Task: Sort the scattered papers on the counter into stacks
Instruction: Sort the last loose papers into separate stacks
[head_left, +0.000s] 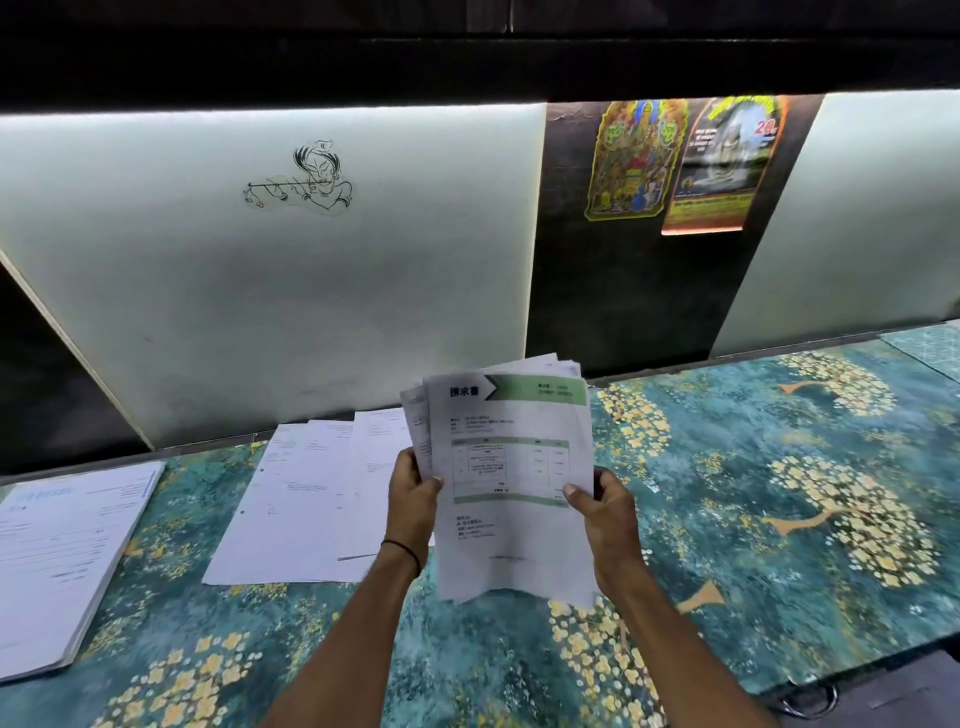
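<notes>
Two bare forearms reach in from the near edge, and the left one wears one thin black wristband (402, 548). The left grip (413, 499) is closed on the left edge of one sheaf of papers (511, 483), thumb on the front face. The right grip (605, 512) pinches the sheaf's right edge the same way. The sheaf is held up off the tabletop (779, 493), tilted toward the person. Its front sheet carries a green header band and one printed table. Several more sheet corners fan out behind it at the top, too overlapped to count.

The tabletop is covered in a teal pattern with yellow blossom clusters. Two groups of paper lie on it. One squared stack (62, 551) with blue print on top sits at the far left. One looser pile (311, 493) lies just left of the left grip, with about three white sheets showing, offset from each other.

Behind stand two pale panels with a dark strip between them. The left panel (260, 286) bears one line drawing of a flute player (301, 179). The strip holds two colourful posters (634, 158) side by side.
</notes>
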